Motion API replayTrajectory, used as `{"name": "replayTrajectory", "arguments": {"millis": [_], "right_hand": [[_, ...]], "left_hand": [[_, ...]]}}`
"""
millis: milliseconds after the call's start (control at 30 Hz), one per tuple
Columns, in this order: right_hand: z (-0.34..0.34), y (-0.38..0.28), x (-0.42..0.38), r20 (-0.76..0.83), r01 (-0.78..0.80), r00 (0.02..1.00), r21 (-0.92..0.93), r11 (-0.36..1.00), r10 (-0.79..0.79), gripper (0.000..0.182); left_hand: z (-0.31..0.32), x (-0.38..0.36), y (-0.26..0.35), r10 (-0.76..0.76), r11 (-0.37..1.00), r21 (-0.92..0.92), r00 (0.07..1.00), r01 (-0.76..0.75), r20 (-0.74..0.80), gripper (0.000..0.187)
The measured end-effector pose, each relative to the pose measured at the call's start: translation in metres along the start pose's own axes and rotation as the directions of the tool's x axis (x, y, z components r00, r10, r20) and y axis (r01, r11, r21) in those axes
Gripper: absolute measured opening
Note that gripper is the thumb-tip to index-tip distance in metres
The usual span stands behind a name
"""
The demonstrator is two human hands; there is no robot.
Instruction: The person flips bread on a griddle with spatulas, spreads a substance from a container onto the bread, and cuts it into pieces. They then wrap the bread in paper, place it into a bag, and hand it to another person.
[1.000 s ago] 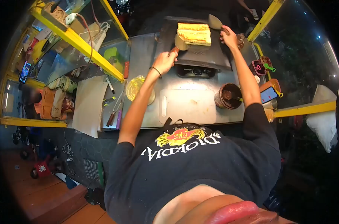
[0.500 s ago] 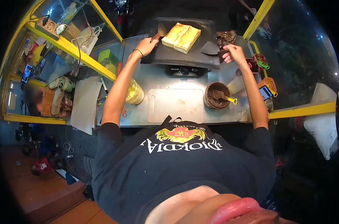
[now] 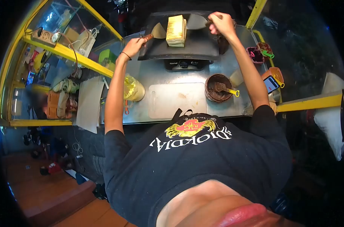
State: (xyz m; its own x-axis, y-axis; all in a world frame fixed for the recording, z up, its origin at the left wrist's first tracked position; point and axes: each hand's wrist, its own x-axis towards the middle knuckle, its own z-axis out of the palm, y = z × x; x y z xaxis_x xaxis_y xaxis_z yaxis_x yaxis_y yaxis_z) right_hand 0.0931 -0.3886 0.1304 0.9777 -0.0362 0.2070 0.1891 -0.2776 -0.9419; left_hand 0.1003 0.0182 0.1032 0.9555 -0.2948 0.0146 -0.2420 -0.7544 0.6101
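On the black griddle (image 3: 200, 47) stands a block of toasted bread (image 3: 175, 31), its upper face browned in stripes. My left hand (image 3: 134, 47) is closed round the wooden handle of a scraper (image 3: 159, 31), whose blade stands just left of the bread. My right hand (image 3: 222, 24) grips a second scraper (image 3: 196, 22); its wide metal blade is at the bread's right side, touching or very near it. My right fingers largely hide that handle.
A pale cutting board (image 3: 177, 101) lies nearer me, between a tub of yellow spread (image 3: 134, 89) and a brown-smeared tub (image 3: 218, 97) with a yellow-handled spoon. The stove (image 3: 185, 65) sits under the griddle. Yellow-framed glass panels (image 3: 71, 56) flank the counter; a phone (image 3: 271, 84) lies right.
The bread has gone from a wide, flat two-part square to a narrower, taller block. My right hand has risen and its scraper blade has come to the bread; my left hand shifted slightly left.
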Motion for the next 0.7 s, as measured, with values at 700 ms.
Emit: {"name": "replayTrajectory", "arguments": {"millis": [700], "right_hand": [[-0.008,0.037,-0.065,-0.076,0.086,0.993,0.006,0.996,-0.085,0.024]], "left_hand": [[-0.004,-0.020,0.012,0.055,0.987,-0.144,0.991,-0.072,-0.120,0.043]]}}
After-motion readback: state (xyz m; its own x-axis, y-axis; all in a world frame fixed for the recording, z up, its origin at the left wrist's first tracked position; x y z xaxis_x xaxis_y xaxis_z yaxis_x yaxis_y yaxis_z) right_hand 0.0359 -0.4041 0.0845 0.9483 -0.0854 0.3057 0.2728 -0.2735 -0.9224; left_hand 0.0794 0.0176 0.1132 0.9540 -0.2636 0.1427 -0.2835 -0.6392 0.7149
